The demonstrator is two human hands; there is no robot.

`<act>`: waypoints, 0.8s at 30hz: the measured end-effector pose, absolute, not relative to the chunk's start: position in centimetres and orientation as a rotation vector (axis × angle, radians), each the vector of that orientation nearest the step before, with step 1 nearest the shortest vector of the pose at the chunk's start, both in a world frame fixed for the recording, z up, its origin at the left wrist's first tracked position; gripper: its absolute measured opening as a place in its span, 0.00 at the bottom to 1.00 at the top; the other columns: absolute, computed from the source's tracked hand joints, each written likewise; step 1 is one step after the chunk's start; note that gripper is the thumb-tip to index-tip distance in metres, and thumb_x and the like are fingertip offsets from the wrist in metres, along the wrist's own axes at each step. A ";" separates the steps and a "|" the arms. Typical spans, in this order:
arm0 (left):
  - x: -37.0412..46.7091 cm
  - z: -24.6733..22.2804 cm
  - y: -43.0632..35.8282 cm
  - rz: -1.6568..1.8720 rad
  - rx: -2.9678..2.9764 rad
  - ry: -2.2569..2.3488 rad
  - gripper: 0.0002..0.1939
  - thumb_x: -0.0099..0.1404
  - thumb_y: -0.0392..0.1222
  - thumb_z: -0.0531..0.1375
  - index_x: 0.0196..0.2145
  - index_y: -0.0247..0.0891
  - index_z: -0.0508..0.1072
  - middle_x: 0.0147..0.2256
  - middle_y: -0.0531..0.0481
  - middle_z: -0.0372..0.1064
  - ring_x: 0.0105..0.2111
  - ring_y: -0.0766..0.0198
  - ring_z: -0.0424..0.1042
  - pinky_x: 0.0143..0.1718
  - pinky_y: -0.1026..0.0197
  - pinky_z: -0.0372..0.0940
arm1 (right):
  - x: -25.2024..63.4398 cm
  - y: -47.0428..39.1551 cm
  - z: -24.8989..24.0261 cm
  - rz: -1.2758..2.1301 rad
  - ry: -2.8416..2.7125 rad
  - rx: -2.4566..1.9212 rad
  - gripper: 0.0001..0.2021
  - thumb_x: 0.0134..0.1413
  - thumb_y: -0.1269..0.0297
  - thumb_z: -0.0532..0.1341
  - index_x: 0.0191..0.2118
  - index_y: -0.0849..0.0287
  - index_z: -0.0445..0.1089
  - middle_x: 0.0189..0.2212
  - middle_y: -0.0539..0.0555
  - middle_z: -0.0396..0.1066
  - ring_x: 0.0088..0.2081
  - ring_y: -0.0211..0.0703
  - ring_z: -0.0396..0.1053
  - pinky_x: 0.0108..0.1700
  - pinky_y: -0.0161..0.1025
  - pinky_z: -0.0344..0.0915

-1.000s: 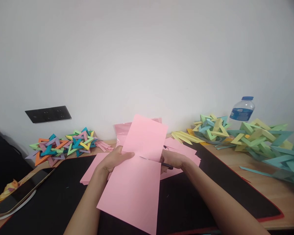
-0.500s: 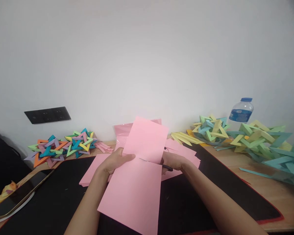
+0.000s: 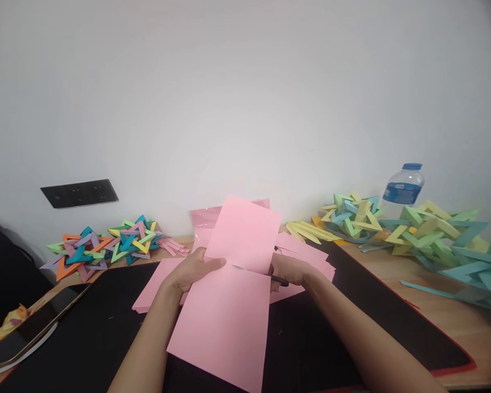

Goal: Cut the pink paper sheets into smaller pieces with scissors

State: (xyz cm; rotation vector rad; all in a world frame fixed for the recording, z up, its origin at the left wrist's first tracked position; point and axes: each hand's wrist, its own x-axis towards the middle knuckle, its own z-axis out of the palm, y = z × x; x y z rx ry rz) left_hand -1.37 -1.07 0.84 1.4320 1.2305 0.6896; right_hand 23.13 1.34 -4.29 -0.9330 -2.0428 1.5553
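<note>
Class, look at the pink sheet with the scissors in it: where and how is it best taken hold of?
Probably pinch the pink sheet at its left edge, coming from the left: the scissors cross its right edge, pointing left, and no cut shows on the left. Its thin, flat edge suits a pinch.

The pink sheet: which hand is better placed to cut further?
Probably the right hand: it holds the scissors, blades in the cut. The left hand grips the pink sheet on the left.
</note>
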 end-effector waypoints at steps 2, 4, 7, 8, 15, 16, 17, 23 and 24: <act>-1.5 0.7 -1.0 0.710 1.433 1.223 0.28 0.50 0.51 0.65 0.46 0.33 0.69 0.39 0.39 0.75 0.38 0.48 0.74 0.33 0.53 0.69 | 23.1 1.2 -4.2 1.564 -2.025 -0.944 0.10 0.27 0.76 0.59 0.24 0.61 0.69 0.19 0.45 0.65 0.21 0.32 0.60 0.21 0.28 0.57; -1.6 0.6 -1.0 0.730 1.426 1.241 0.29 0.49 0.51 0.66 0.46 0.33 0.68 0.39 0.39 0.75 0.38 0.48 0.74 0.33 0.53 0.69 | 23.1 1.1 -4.0 1.578 -2.004 -0.960 0.09 0.26 0.76 0.59 0.23 0.62 0.68 0.18 0.45 0.65 0.20 0.31 0.60 0.21 0.28 0.58; -1.7 0.5 -0.9 0.734 1.413 1.250 0.30 0.48 0.52 0.67 0.46 0.33 0.68 0.39 0.38 0.75 0.37 0.48 0.74 0.32 0.54 0.69 | 22.9 1.0 -3.9 1.582 -1.978 -1.015 0.10 0.26 0.77 0.59 0.23 0.61 0.69 0.17 0.45 0.66 0.20 0.32 0.61 0.21 0.29 0.59; -1.6 0.6 -0.9 0.732 1.413 1.248 0.30 0.47 0.52 0.67 0.45 0.33 0.68 0.39 0.39 0.75 0.37 0.48 0.74 0.32 0.54 0.69 | 22.9 1.0 -3.8 1.582 -1.979 -1.017 0.10 0.26 0.77 0.59 0.24 0.61 0.69 0.18 0.46 0.67 0.20 0.33 0.62 0.21 0.30 0.60; -1.5 0.3 -1.0 0.677 1.377 1.330 0.32 0.48 0.53 0.67 0.46 0.34 0.65 0.42 0.38 0.73 0.38 0.49 0.74 0.31 0.57 0.69 | 23.0 1.0 -4.3 1.473 -2.034 -0.957 0.17 0.28 0.78 0.57 0.30 0.59 0.73 0.36 0.51 0.73 0.37 0.42 0.68 0.33 0.32 0.66; -1.5 0.3 -1.0 0.671 1.366 1.353 0.33 0.48 0.53 0.67 0.47 0.34 0.64 0.43 0.38 0.72 0.39 0.49 0.74 0.30 0.57 0.69 | 23.0 1.1 -4.4 1.456 -2.020 -0.990 0.18 0.29 0.78 0.57 0.31 0.59 0.73 0.36 0.51 0.73 0.37 0.42 0.68 0.33 0.32 0.66; -1.6 0.2 -1.0 0.671 1.359 1.366 0.33 0.48 0.53 0.67 0.48 0.35 0.63 0.44 0.38 0.72 0.39 0.49 0.74 0.30 0.57 0.69 | 23.0 1.1 -4.5 1.448 -2.007 -1.021 0.18 0.29 0.78 0.57 0.32 0.59 0.73 0.36 0.52 0.74 0.36 0.42 0.69 0.33 0.32 0.66; -1.6 0.0 -0.9 0.727 1.383 1.252 0.31 0.48 0.49 0.67 0.48 0.35 0.66 0.41 0.39 0.73 0.38 0.49 0.74 0.31 0.56 0.69 | 23.1 1.6 -5.2 1.501 -1.965 -1.119 0.13 0.28 0.76 0.58 0.28 0.61 0.73 0.26 0.51 0.73 0.28 0.40 0.68 0.27 0.33 0.65; -1.6 0.0 -0.9 0.727 1.389 1.253 0.31 0.48 0.49 0.67 0.47 0.35 0.66 0.41 0.39 0.73 0.38 0.49 0.74 0.31 0.55 0.69 | 23.1 1.6 -5.3 1.512 -1.960 -1.118 0.13 0.27 0.77 0.59 0.27 0.61 0.73 0.25 0.50 0.72 0.27 0.39 0.67 0.27 0.33 0.65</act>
